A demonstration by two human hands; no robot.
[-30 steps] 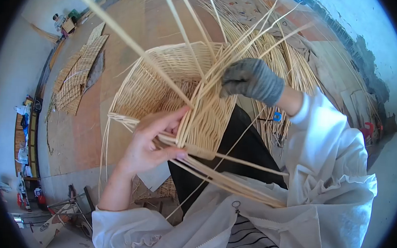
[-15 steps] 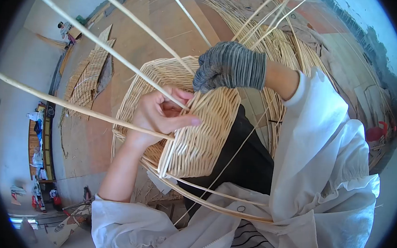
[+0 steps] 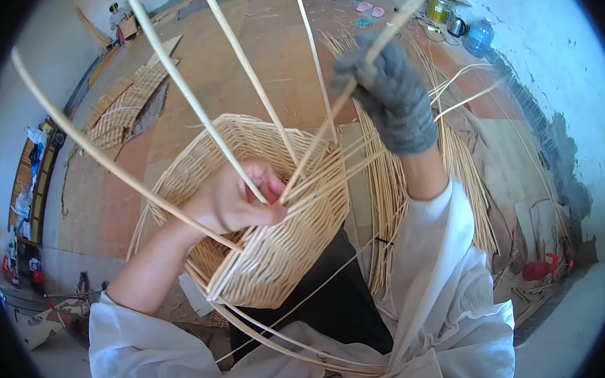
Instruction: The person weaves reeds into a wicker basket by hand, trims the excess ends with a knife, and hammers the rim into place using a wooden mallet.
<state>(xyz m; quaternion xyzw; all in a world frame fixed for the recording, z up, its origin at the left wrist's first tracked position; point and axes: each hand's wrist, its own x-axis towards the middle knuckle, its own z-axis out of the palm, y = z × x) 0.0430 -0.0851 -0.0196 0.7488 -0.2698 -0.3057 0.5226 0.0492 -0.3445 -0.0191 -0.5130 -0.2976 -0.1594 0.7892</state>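
Note:
A pale wicker basket [image 3: 269, 273] sits tilted in front of me, its opening turned to the left. Long upright wicker rods [image 3: 174, 77] rise from its rim. My left hand [image 3: 236, 199], bare, pinches the rim and the rods where they cross, with the thumb on top. Above the basket's far right side, my right hand [image 3: 391, 97] in a grey knitted glove grips one long wicker rod [image 3: 313, 155], which slants from the rim up past the fingers. Several shorter rod ends [image 3: 349, 161] fan out to the right of the rim.
A large bundle of loose rods [image 3: 465, 185] lies on the floor at right. Woven panels [image 3: 131, 109] lie at left. A water bottle [image 3: 479, 38], a kettle [image 3: 456, 26] and pink slippers [image 3: 370, 9] are at the back; a red object [image 3: 538, 269] stands at right. Another person [image 3: 117, 20] is far off.
My right hand has lifted away from the rim, up and to the right, with a rod in its grip. My left hand stays at the rim. The view has tilted up.

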